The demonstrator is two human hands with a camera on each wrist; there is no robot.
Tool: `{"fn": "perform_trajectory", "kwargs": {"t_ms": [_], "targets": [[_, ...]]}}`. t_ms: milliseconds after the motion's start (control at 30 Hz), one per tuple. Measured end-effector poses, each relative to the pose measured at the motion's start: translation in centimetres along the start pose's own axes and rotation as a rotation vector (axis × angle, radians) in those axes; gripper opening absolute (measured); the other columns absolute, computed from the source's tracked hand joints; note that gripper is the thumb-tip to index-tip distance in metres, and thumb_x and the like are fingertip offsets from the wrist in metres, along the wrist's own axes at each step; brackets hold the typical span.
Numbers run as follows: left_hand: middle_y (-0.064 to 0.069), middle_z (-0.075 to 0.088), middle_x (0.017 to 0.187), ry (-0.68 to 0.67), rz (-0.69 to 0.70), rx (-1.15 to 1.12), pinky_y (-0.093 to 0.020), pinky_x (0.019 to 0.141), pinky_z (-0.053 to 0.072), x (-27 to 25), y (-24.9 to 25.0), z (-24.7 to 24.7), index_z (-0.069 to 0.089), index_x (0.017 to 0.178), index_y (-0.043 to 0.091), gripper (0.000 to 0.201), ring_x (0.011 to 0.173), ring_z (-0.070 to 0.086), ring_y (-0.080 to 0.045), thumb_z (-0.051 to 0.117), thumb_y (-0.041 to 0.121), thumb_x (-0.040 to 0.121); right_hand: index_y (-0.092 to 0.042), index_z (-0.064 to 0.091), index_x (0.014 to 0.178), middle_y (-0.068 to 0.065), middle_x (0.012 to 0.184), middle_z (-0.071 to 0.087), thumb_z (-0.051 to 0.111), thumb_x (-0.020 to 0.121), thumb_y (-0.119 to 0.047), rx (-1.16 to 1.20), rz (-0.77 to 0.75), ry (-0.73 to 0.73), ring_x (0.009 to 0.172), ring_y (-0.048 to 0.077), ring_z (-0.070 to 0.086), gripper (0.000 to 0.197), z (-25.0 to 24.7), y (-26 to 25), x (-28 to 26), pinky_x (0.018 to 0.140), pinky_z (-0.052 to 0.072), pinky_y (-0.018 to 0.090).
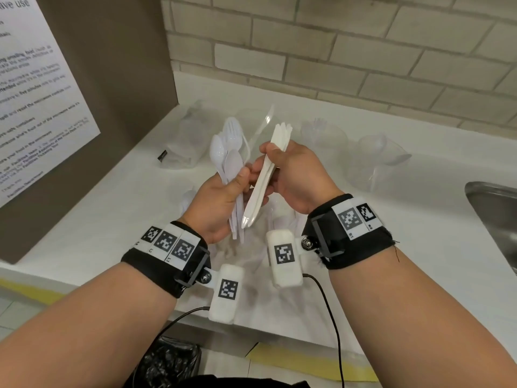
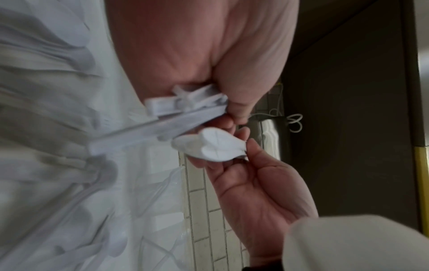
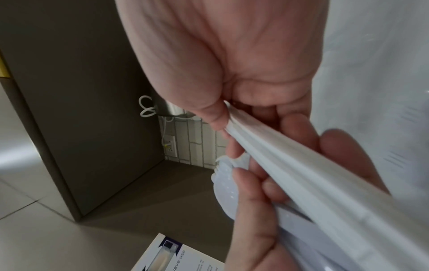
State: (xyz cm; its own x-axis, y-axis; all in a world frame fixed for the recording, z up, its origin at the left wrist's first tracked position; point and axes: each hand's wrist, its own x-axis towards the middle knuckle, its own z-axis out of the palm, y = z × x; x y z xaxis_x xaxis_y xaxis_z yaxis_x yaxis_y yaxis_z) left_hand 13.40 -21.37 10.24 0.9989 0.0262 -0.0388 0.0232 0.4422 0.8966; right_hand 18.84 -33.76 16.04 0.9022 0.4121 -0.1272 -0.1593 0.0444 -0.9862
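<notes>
- The left hand grips a bunch of white plastic spoons and forks by the handles, fingers and thumb curled round them; the bowls and tines fan upward, away from the person.
- The left wrist view shows the handle ends poking out below that palm.
- The right hand clamps a tight stack of cream-white flat plastic cutlery pieces between thumb and fingers. The stack slants from the upper right down toward the left wrist. Which kind of cutlery it is cannot be told.
- Both hands are raised close together above the white countertop, and the left thumb sits just beside the stack.
- Clear plastic cups lie on their sides on the counter beyond the hands, near the pale brick wall.
- A steel sink sits at the right edge.
- A printed paper notice hangs on the brown panel to the left.
</notes>
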Motion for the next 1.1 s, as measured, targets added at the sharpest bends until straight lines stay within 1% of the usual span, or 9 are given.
{"fn": "perform_trajectory", "kwargs": {"t_ms": [100, 267, 467, 600, 733, 800, 867, 933, 1100], "targets": [[-0.014, 0.062, 0.079, 0.138, -0.004, 0.022, -0.038, 0.073, 0.059, 0.6, 0.1, -0.3, 0.061, 0.084, 0.005, 0.026, 0.081, 0.069, -0.032, 0.049, 0.023, 0.099, -0.005, 0.049, 0.107, 0.01, 0.074, 0.058, 0.038, 0.104, -0.015, 0.043, 0.02, 0.001, 0.068, 0.027, 0.065, 0.015, -0.2, -0.2, 0.7, 0.07, 0.054, 0.045], [-0.004, 0.046, 0.067, 0.361, -0.012, 0.034, -0.037, 0.066, 0.06, 1.1, 0.6, -1.9, 0.05, 0.086, 0.009, 0.019, 0.064, 0.07, -0.021, 0.051, 0.022, 0.099, -0.005, 0.048, 0.108, 0.009, 0.074, 0.057, 0.04, 0.103, -0.015, -0.013, 0.002, 0.052, 0.066, 0.026, 0.063, 0.014, -1.2, -1.7, 2.9, 0.08, 0.056, 0.05], [0.001, 0.043, 0.064, 0.369, -0.065, 0.116, -0.024, 0.044, 0.036, 1.1, 1.5, -2.7, 0.047, 0.083, 0.016, 0.018, 0.046, 0.039, -0.01, 0.054, 0.025, 0.097, -0.018, 0.045, 0.099, 0.006, 0.073, 0.057, 0.038, 0.101, -0.014, -0.147, -0.373, 0.362, 0.069, 0.023, 0.065, 0.008, -1.7, -4.7, 10.6, 0.075, 0.055, 0.036], [0.0, 0.041, 0.064, 0.369, -0.094, 0.137, -0.024, 0.043, 0.035, 0.8, 1.5, -2.4, 0.046, 0.087, 0.013, 0.017, 0.046, 0.038, -0.01, 0.055, 0.025, 0.097, -0.018, 0.044, 0.107, 0.005, 0.079, 0.061, 0.034, 0.102, -0.016, -0.274, -0.548, 0.467, 0.07, 0.01, 0.061, 0.011, -1.4, -3.7, 15.3, 0.068, 0.046, 0.012], [0.0, 0.042, 0.066, 0.378, -0.099, 0.138, -0.024, 0.043, 0.035, 0.4, 1.7, -2.6, 0.047, 0.092, 0.012, 0.016, 0.045, 0.038, -0.01, 0.055, 0.025, 0.096, -0.001, 0.042, 0.125, 0.004, 0.086, 0.061, 0.034, 0.102, -0.013, -0.405, -0.421, 0.446, 0.063, 0.003, 0.055, 0.028, -1.4, -1.2, 18.6, 0.054, 0.038, 0.005], [0.0, 0.042, 0.066, 0.375, -0.103, 0.141, -0.024, 0.043, 0.035, 0.4, 1.9, -2.7, 0.048, 0.094, 0.012, 0.016, 0.045, 0.038, -0.01, 0.056, 0.025, 0.096, -0.001, 0.041, 0.125, 0.005, 0.089, 0.06, 0.036, 0.1, -0.011, -0.451, -0.311, 0.39, 0.066, 0.008, 0.058, 0.027, -1.3, -0.3, 19.7, 0.061, 0.046, 0.013], [0.0, 0.042, 0.066, 0.36, -0.107, 0.153, -0.024, 0.043, 0.035, 0.3, 2.0, -2.8, 0.049, 0.094, 0.011, 0.016, 0.045, 0.037, -0.01, 0.056, 0.025, 0.096, -0.003, 0.045, 0.118, 0.008, 0.091, 0.061, 0.041, 0.097, -0.011, -0.513, -0.202, 0.354, 0.08, 0.024, 0.065, 0.023, -1.0, 0.3, 20.6, 0.079, 0.056, 0.029], [0.001, 0.042, 0.066, 0.351, -0.113, 0.155, -0.024, 0.043, 0.035, 0.3, 1.9, -2.8, 0.049, 0.093, 0.011, 0.016, 0.046, 0.037, -0.01, 0.056, 0.025, 0.096, -0.001, 0.047, 0.115, 0.011, 0.1, 0.065, 0.046, 0.094, -0.016, -0.594, -0.137, 0.334, 0.096, 0.035, 0.066, 0.026, -0.7, 0.3, 21.1, 0.089, 0.054, 0.045], [0.001, 0.043, 0.065, 0.333, -0.123, 0.134, -0.024, 0.042, 0.035, 0.3, 1.5, -2.3, 0.049, 0.094, 0.011, 0.016, 0.045, 0.037, -0.01, 0.056, 0.025, 0.096, 0.0, 0.04, 0.137, 0.012, 0.139, 0.052, 0.055, 0.095, -0.033, -0.87, -0.094, 0.312, 0.127, 0.027, 0.05, 0.056, -0.7, -0.6, 20.6, 0.099, 0.039, 0.03]]}}
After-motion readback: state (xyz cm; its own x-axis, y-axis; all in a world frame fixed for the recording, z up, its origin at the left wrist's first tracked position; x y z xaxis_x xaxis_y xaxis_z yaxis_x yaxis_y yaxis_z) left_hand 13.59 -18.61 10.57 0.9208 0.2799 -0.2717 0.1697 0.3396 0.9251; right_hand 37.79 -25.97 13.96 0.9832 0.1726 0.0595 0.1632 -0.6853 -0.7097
